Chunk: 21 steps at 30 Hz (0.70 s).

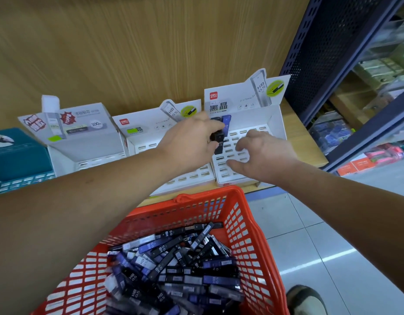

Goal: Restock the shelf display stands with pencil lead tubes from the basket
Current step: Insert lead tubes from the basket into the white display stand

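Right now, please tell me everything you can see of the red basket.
The basket looks like red plastic, with slotted lattice walls and a handle folded down at its far rim. It sits open-topped below the front of the shelf and holds a loose heap of black and blue tubes marked HB 0.5. What it rests on is hidden.

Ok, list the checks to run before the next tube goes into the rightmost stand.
1. Left hand grips the held tubes: ok, dark tubes pinched in its fingers.
2. Right hand free: ok, fingers spread over the slots, holding nothing.
3. Rightmost stand has open slots: ok, most rows look unfilled.
4. Back-row tubes seated upright: cannot tell, partly hidden behind the left hand.
5. Basket stocked: ok, many tubes inside.
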Each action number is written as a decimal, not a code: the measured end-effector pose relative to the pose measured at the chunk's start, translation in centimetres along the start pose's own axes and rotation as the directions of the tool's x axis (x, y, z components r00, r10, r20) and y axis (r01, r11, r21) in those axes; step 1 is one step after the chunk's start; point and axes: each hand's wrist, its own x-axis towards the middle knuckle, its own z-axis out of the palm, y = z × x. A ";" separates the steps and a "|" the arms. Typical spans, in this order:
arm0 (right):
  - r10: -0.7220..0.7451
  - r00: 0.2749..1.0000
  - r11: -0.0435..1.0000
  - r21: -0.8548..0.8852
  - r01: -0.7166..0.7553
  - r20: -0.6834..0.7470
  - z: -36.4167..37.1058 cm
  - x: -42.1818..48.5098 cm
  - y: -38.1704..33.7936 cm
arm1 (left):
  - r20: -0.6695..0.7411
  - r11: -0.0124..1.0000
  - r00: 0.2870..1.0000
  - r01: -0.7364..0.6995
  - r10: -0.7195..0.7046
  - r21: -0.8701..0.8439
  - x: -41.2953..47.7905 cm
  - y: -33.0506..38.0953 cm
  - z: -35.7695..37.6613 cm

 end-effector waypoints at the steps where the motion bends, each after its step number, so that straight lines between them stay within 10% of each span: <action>1: -0.035 0.999 0.999 -0.031 0.035 0.003 -0.3 -0.7 -0.6 | -0.007 1.000 1.000 0.005 -0.005 -0.022 -0.9 0.1 -0.3; 5: -0.304 0.952 0.950 -0.081 0.300 -0.038 -0.2 -4.5 -4.2 | 0.073 1.000 0.997 0.012 -0.011 -0.015 -6.8 -0.5 -2.2; 9: -0.428 0.874 0.902 0.053 0.428 0.231 2.7 -8.7 -8.7 | 0.234 0.995 0.968 0.081 -0.091 0.051 -15.2 -2.8 -3.4; 14: -0.271 0.724 0.942 0.020 0.335 0.634 9.1 -10.5 -13.0 | 0.432 0.938 0.846 0.348 -0.312 -0.003 -24.7 -5.3 1.5; 21: -0.063 0.747 0.998 0.053 0.037 0.662 17.0 -11.7 -14.1 | 0.659 0.888 0.628 0.438 -0.414 0.140 -29.8 -9.5 11.2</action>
